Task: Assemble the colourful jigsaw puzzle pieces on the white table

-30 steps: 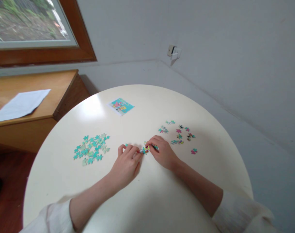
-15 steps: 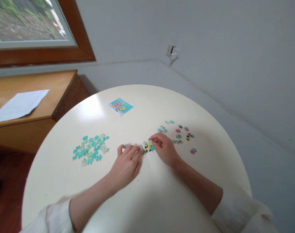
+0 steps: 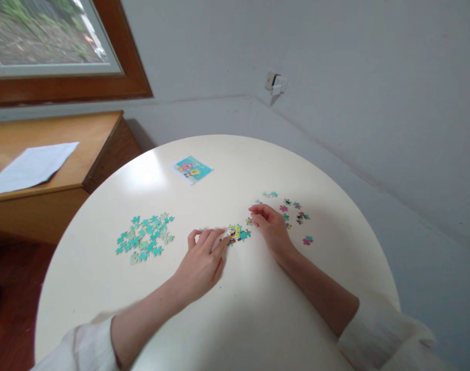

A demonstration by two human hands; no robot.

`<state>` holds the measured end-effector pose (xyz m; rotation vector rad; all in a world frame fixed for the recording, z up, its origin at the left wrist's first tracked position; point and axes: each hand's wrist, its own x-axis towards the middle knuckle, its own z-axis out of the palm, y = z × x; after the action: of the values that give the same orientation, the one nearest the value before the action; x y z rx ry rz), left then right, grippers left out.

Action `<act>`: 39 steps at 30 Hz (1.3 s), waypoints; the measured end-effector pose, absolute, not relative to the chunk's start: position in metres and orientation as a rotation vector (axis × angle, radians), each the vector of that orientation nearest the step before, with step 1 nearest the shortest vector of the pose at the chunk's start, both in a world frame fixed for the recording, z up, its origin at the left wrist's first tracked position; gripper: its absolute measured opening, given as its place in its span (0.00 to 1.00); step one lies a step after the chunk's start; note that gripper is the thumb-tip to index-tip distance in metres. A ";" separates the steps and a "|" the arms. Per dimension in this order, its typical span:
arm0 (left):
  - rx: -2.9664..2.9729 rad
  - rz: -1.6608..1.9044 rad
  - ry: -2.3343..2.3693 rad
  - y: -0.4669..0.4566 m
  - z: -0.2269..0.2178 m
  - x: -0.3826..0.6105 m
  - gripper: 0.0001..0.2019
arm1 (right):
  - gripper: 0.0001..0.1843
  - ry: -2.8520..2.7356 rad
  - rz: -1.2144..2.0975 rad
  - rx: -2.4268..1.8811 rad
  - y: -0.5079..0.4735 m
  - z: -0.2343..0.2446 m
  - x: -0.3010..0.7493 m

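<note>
A partly joined jigsaw puzzle (image 3: pixel 235 233) with a yellow cartoon face lies in front of me. My left hand (image 3: pixel 206 255) rests palm down at its left side, fingers apart and fingertips touching the joined pieces; part of the puzzle is hidden beneath them. To the right, my right hand (image 3: pixel 271 226) is apart from the puzzle, its thumb and fingers curled towards each other. Whether they pinch a piece is hidden. Just beside the thumb a small yellowish puzzle piece (image 3: pixel 249 221) shows.
A heap of teal puzzle pieces (image 3: pixel 145 237) lies to the left. Loose pink and teal pieces (image 3: pixel 297 205) are scattered at the right. A picture card (image 3: pixel 192 170) lies farther back on the round white table (image 3: pixel 227 330). Paper (image 3: pixel 34 165) rests on a wooden desk (image 3: pixel 99 134).
My right hand has moved rightward off the puzzle, uncovering its right end and the small yellowish piece. My left hand has stayed almost still.
</note>
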<state>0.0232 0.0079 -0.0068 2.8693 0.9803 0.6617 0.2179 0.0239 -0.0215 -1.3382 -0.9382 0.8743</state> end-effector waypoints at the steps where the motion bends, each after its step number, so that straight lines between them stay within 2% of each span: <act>1: 2.870 0.657 0.988 0.008 -0.007 0.023 0.17 | 0.07 -0.942 0.878 -1.337 0.024 -0.021 0.218; 8: 2.874 0.608 1.015 0.008 -0.008 0.023 0.16 | 0.06 -0.952 0.871 -1.341 0.023 -0.021 0.218; 17: 2.845 0.606 1.017 0.007 -0.004 0.024 0.21 | 0.06 -0.942 0.891 -1.346 0.022 -0.017 0.217; 31: 2.871 0.652 1.010 0.007 -0.008 0.024 0.14 | 0.06 -1.002 0.871 -1.363 0.023 -0.022 0.218; 34: 2.870 0.651 1.008 0.007 -0.009 0.024 0.14 | 0.06 -1.117 0.772 -1.373 0.022 -0.024 0.218; 39: 2.869 0.669 1.009 0.007 -0.009 0.024 0.16 | 0.07 -1.495 0.352 -1.325 0.014 -0.018 0.217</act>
<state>0.0238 0.0073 -0.0086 2.8687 1.0093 0.6692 0.2167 0.0145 -0.0181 -1.3251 -1.4955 0.3522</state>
